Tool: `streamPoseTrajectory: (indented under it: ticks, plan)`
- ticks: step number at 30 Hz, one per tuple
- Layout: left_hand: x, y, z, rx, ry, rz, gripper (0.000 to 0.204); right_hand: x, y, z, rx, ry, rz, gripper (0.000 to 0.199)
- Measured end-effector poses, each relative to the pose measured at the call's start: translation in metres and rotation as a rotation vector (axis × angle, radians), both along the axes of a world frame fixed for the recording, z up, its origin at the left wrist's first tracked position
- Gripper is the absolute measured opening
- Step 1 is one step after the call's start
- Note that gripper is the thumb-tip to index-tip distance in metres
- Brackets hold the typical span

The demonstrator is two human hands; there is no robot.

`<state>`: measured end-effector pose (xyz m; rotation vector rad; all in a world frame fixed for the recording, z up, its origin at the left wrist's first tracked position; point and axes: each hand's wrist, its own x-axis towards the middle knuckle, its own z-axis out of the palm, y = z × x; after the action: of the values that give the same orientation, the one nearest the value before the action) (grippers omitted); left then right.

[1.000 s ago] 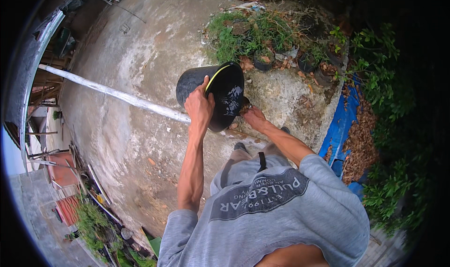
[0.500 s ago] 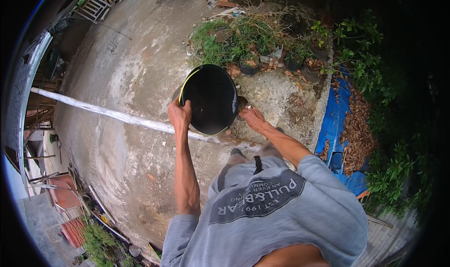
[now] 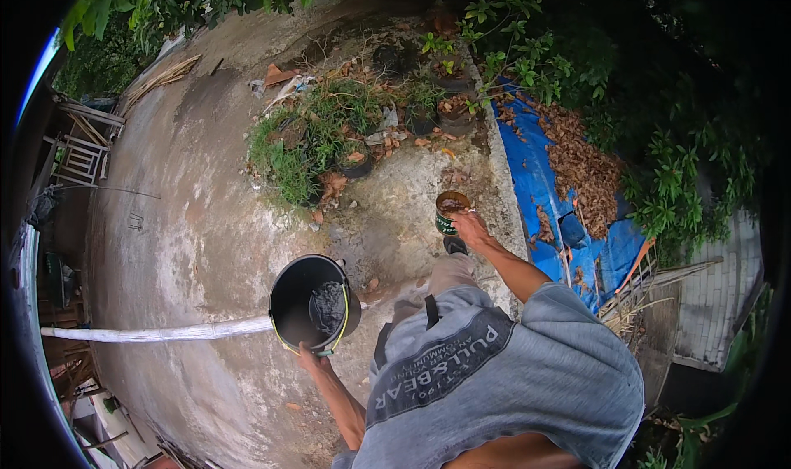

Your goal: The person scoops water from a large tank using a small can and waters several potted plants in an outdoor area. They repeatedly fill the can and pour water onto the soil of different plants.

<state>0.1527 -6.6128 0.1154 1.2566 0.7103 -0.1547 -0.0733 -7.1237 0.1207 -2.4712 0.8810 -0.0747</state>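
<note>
Change from earlier views: the black bucket (image 3: pixel 315 304), a second ago raised before the chest with both hands at it and its mouth tipped away, now hangs low at the person's left; the right hand has left it and gone forward to a small pot.
Grey T-shirt (image 3: pixel 503 387): nearest the camera, filling the lower right; a dark curved band of pale lettering runs across the chest.
Left hand (image 3: pixel 311 359): fingers closed on the near rim of the bucket, at the yellow-green wire handle.
Bucket, position: over the concrete floor (image 3: pixel 189 222), just in front of the left hand and crossing the near end of the white pipe (image 3: pixel 156 332).
Bucket, orientation: mouth turned up toward the camera, so the long axis runs roughly along the line of sight; a dark clump lies inside against the right wall.
Right hand (image 3: pixel 470 224): arm stretched forward, fingers resting on the rim of the small pot (image 3: pixel 451 211); whether they clamp it cannot be told.
Small pot: upright on the concrete, dark green wall with a pale patch, brown fill at the open top.
Weedy pots (image 3: pixel 354 131): beyond, a cluster of dark pots among grass and dead leaves.
Blue tarpaulin (image 3: pixel 535 189): right of the pots, spread flat, strewn with brown leaves.
</note>
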Motion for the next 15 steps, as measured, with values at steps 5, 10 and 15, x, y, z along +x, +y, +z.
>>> streamPoseTrajectory:
  ticks: [5,10,15]
  plan:
    - [-0.020,0.028,-0.009,0.076,0.065,0.128,0.015,-0.096,-0.024,-0.034,-0.022,0.371,-0.180,0.033]
    - [-0.033,0.024,0.006,0.156,0.027,0.269,0.015,-0.120,-0.057,-0.041,0.185,0.602,-0.311,0.038]
    - [-0.033,-0.028,0.048,0.361,-0.014,0.405,0.020,-0.083,-0.155,-0.046,0.420,0.627,-0.273,0.045]
